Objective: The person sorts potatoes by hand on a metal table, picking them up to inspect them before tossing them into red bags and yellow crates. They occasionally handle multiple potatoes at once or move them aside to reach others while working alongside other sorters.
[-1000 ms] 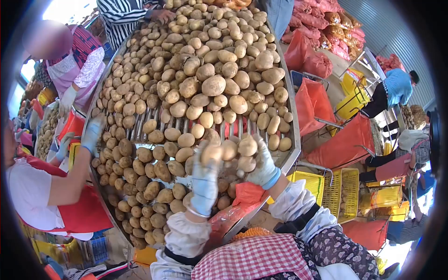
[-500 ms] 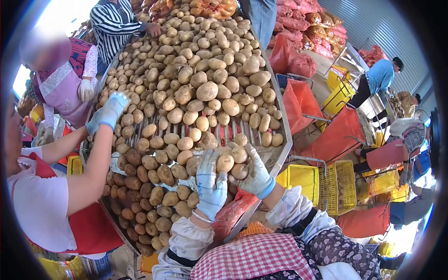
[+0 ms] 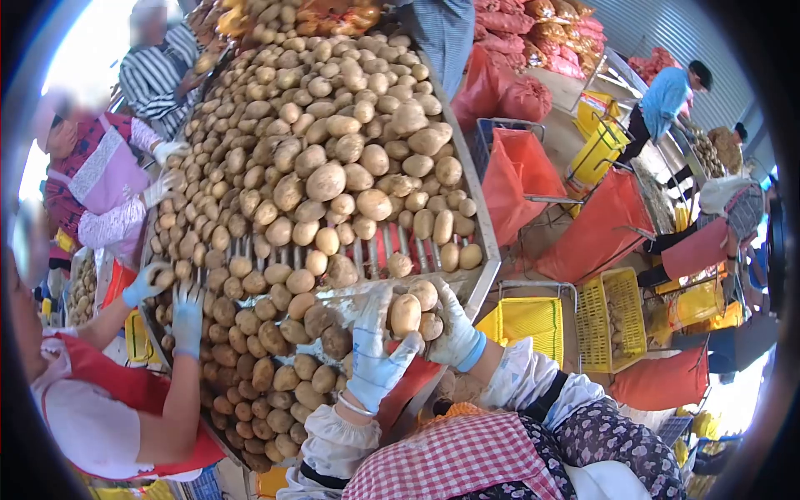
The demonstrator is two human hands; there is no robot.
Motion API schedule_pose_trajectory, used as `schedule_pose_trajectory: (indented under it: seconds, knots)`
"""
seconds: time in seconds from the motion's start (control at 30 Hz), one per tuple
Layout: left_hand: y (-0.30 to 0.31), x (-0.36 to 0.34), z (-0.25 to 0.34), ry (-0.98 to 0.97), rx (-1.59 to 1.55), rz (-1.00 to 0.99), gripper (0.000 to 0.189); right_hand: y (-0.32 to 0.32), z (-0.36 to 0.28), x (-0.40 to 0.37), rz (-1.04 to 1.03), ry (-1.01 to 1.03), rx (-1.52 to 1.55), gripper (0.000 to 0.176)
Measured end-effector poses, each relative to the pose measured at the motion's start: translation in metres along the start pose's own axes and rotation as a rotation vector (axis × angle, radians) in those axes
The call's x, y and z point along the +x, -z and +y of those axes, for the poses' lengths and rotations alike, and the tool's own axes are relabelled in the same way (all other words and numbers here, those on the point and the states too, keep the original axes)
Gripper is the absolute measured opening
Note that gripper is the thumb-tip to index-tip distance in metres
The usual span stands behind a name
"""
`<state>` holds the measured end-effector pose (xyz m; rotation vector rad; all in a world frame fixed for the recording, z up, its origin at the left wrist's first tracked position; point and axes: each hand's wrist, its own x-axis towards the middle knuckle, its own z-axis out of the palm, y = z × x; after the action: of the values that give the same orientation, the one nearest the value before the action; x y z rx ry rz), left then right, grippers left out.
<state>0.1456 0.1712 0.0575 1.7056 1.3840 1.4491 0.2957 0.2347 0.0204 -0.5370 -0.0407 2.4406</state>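
Observation:
My left hand (image 3: 377,354), in a white and light-blue glove, cups the near side of a smooth pale potato (image 3: 406,316), its thumb bent under it. My right hand (image 3: 458,333), in a soiled glove of the same kind, curls round two more potatoes, an upper potato (image 3: 423,293) and a smaller lower potato (image 3: 431,326). Both hands are close together over the near end of the metal sorting table (image 3: 486,275). A single potato (image 3: 400,265) rests on the slatted bars just beyond them. Part of the fingers is hidden behind the potatoes.
A large heap of potatoes (image 3: 308,133) covers the table's far part, and browner potatoes (image 3: 250,375) lie at near left. A co-worker's gloved hands (image 3: 187,321) are at the left edge. Yellow crates (image 3: 612,321) and red bags (image 3: 525,179) stand on the right.
My hands keep the potatoes between them, with the left thumb and fingers spread wider. The near-left co-worker's hands have come down to the table's edge. The view has shifted slightly.

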Motion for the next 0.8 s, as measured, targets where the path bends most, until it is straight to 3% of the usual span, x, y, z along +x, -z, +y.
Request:
schedule_pose_trajectory:
  seconds: [0.07,0.1,0.2,0.23,0.27,0.37,0.4,0.47,0.53,0.6,0.67,0.7,0.73,0.8]
  knots:
    - [-0.008,0.002,-0.001,-0.077,0.14,-0.021,0.07,0.018,-0.017,0.0,-0.114,-0.045,0.081,0.064]
    - [-0.009,-0.005,-0.011,0.044,0.042,-0.04,0.067,0.008,-0.03,-0.009,-0.267,-0.077,0.134,0.067]
    - [0.007,-0.013,-0.019,0.166,0.189,0.026,0.057,-0.005,-0.062,-0.027,-0.099,0.136,0.16,0.064]
    - [0.013,-0.029,-0.031,0.141,0.314,0.099,0.056,-0.023,-0.072,-0.033,0.11,0.309,0.151,0.061]
    - [0.022,-0.025,-0.002,0.243,0.364,0.081,0.056,0.013,-0.1,-0.031,-0.316,0.141,0.125,0.056]
    - [0.051,-0.074,-0.042,0.326,0.659,0.23,0.06,0.003,-0.152,-0.036,-0.138,0.401,0.199,0.049]
    - [0.061,-0.079,-0.034,0.32,0.865,0.182,0.06,-0.017,-0.163,-0.033,0.044,0.663,0.14,0.068]
    - [0.081,-0.102,-0.041,0.47,1.083,0.178,0.062,0.022,-0.225,-0.03,-0.117,0.454,0.209,0.068]
    - [0.091,-0.119,-0.045,0.491,1.218,0.259,0.052,0.011,-0.273,-0.019,-0.049,0.627,0.181,0.064]
    - [0.098,-0.126,-0.053,0.535,1.236,0.237,0.054,0.038,-0.343,0.003,0.031,0.721,0.152,0.054]
    - [0.102,-0.137,-0.064,0.563,1.233,0.172,0.056,0.05,-0.382,0.026,0.431,0.951,0.138,0.047]
    - [0.099,-0.136,-0.063,0.566,1.24,0.165,0.057,0.059,-0.389,0.03,0.44,0.924,0.162,0.035]
    - [0.1,-0.138,-0.063,0.573,1.242,0.145,0.058,0.087,-0.392,0.037,0.44,0.922,0.159,0.035]
    - [0.1,-0.141,-0.065,0.586,1.242,0.119,0.06,0.153,-0.376,0.042,0.095,0.717,-0.113,0.018]
